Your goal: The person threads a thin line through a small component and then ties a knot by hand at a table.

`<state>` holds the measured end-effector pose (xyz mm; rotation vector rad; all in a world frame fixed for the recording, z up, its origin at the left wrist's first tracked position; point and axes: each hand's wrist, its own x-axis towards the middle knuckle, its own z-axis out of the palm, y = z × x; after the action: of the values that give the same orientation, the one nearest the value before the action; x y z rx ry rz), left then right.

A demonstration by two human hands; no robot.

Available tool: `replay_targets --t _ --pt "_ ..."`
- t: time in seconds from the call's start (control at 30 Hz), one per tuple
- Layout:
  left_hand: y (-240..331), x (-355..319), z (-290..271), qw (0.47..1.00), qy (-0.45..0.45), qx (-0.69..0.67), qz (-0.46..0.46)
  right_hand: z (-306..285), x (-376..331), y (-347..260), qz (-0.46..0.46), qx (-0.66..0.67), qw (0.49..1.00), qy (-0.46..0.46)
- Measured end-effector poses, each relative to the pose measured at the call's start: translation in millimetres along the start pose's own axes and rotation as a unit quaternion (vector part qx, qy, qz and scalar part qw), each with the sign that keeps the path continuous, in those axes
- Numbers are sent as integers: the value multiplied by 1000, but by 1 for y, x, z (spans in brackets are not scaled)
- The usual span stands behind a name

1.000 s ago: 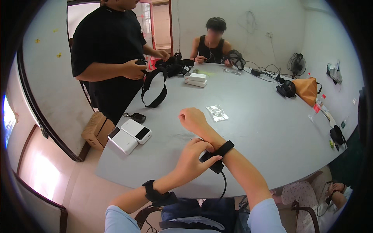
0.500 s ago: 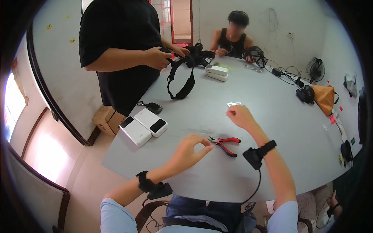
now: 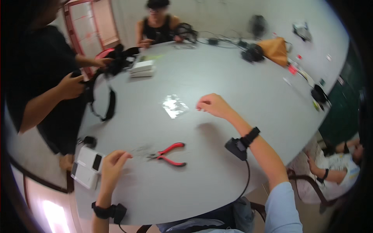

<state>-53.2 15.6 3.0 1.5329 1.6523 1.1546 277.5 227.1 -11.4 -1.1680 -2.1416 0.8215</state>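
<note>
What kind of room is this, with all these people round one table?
Probably a meeting room or office used as a workshop. A large grey table carries red-handled pliers, small white boxes and tangled black cables, while other people sit or stand around it handling black straps.

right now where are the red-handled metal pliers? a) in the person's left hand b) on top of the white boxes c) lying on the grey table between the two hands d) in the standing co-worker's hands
c: the red-handled metal pliers lie flat on the grey table, just right of the left hand and apart from the raised right hand, with no fingers around them.
</note>
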Motion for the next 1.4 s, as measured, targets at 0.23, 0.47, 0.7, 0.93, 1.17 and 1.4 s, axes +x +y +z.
replay_targets --t 0.23,0.47,0.7,0.93,1.17,1.4 --pt "-33 26 15 994 -54 -81 -45 -7 -25 7 67 80 994 -15" --pt "-62 30 9 968 -7 -241 -71 -4 -44 46 65 159 979 111" --pt "-55 28 6 962 -4 -265 -63 -9 -48 61 74 128 976 160" --pt "-63 29 2 955 -28 -288 -59 -6 -49 58 87 118 975 166" --pt "-62 31 7 950 -13 -306 -65 -12 -54 60 96 91 975 180" --pt "-51 25 8 948 27 -315 -34 -9 -50 68 81 93 977 172"
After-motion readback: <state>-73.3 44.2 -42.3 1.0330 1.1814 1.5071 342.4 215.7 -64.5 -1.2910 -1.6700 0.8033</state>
